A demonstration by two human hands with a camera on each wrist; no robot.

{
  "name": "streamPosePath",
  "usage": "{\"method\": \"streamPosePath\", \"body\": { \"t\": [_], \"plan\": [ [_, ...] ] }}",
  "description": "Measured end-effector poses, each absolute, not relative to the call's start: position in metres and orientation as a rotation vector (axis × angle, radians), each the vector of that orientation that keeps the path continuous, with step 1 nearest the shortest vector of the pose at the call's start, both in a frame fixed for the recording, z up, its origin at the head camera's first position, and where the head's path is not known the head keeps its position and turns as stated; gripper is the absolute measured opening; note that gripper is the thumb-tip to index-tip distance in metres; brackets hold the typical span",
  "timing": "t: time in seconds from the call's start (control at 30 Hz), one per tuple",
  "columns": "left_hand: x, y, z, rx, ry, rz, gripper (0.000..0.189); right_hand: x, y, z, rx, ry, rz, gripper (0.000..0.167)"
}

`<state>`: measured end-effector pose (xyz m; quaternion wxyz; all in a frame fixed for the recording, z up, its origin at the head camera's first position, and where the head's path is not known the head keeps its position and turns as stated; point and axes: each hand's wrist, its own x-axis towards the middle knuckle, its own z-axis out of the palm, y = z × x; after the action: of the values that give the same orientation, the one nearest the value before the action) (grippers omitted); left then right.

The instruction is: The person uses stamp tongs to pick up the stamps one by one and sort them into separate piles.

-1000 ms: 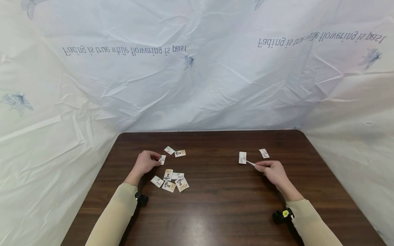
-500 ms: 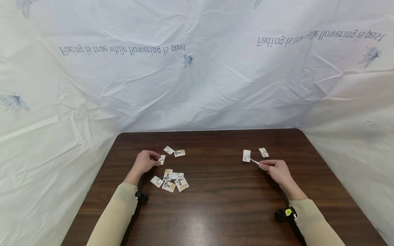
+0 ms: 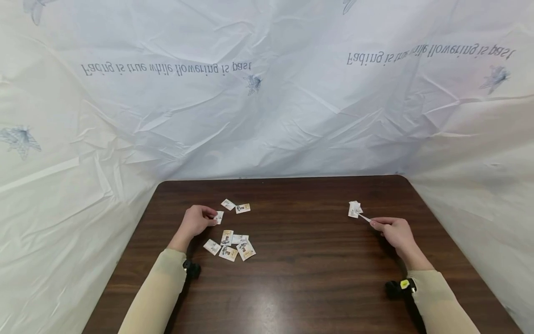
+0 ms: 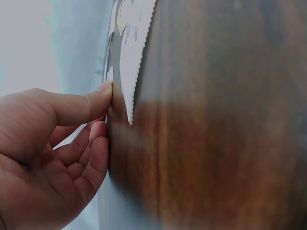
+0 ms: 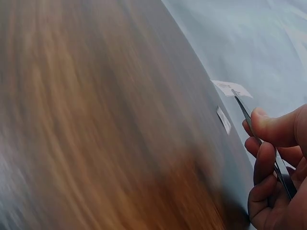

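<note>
In the head view, my left hand (image 3: 196,220) rests at the table's left side, its thumb and fingertips pinching the edge of a small stamp (image 3: 220,217) that lies there. The left wrist view shows that hand (image 4: 62,139) with a nearer perforated stamp (image 4: 135,52) beside the thumb. My right hand (image 3: 393,230) grips slim tweezers (image 3: 365,218). Their tips hold a pale stamp (image 5: 229,87) raised off the table, while a second stamp (image 5: 223,120) lies below it. From the head view the two overlap.
Several stamps (image 3: 228,253) lie in a loose group in front of my left hand, some overlapping. Two more stamps (image 3: 243,208) lie behind it. The dark wooden table (image 3: 292,273) reaches back to a white sheet (image 3: 267,134) hung around it.
My right hand has moved to the right with the tweezers and the held stamp, which now appears over the stamp lying there. My left hand has stayed in place.
</note>
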<state>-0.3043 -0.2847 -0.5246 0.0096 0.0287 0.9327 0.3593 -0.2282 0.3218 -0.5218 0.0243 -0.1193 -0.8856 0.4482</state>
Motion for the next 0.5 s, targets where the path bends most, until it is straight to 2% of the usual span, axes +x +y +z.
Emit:
{"method": "streamPosePath", "body": {
  "t": [0.5],
  "plan": [
    [-0.303, -0.284, -0.525, 0.072, 2.889, 1.149, 0.015, -0.237, 0.358, -0.518, -0.446, -2.772, 1.375, 0.046]
  ]
}}
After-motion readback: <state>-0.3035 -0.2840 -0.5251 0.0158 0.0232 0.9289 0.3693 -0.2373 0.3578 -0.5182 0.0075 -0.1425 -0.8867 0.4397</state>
